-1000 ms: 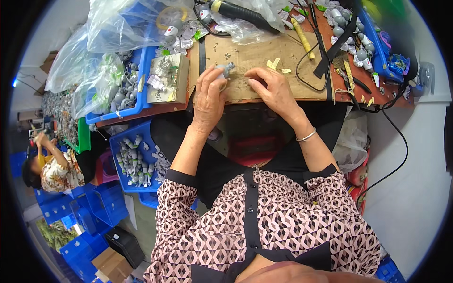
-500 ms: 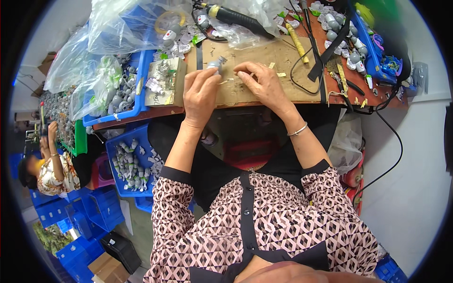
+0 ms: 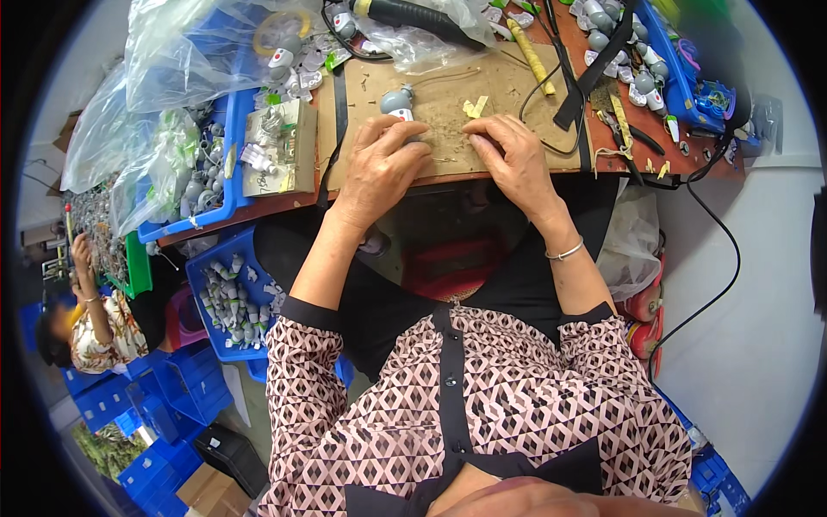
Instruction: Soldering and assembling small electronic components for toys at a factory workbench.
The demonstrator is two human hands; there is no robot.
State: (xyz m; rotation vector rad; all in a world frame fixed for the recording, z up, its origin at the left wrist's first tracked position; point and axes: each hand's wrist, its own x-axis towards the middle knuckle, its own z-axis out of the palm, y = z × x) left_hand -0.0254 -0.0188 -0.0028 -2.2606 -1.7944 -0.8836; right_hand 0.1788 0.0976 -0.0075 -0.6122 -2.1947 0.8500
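A small grey and white part (image 3: 398, 102) with a rounded grey end lies at the fingers of my left hand (image 3: 379, 168). That hand is closed, its fingers curled over the part's white lower end. A thin pale wire (image 3: 444, 159) shows just right of the left fingertips, above the worn brown board (image 3: 435, 95). My right hand (image 3: 521, 164) is a short gap away, with thumb and forefinger pinched together; anything between them is too small to make out. Short yellow strips (image 3: 475, 107) lie on the board just beyond the right fingertips.
A block (image 3: 297, 146) with white pieces stands left, beside a blue bin (image 3: 231, 185) of grey parts. Pliers (image 3: 642, 146), cables and a yellow-wrapped stick (image 3: 532, 56) lie right. A black-handled tool (image 3: 422, 19) lies at the back. Another person (image 3: 103, 323) sits far left.
My hands have moved slightly farther apart and lower toward the board's near edge. The left hand has turned more palm-down, and the yellow strips now lie closer together.
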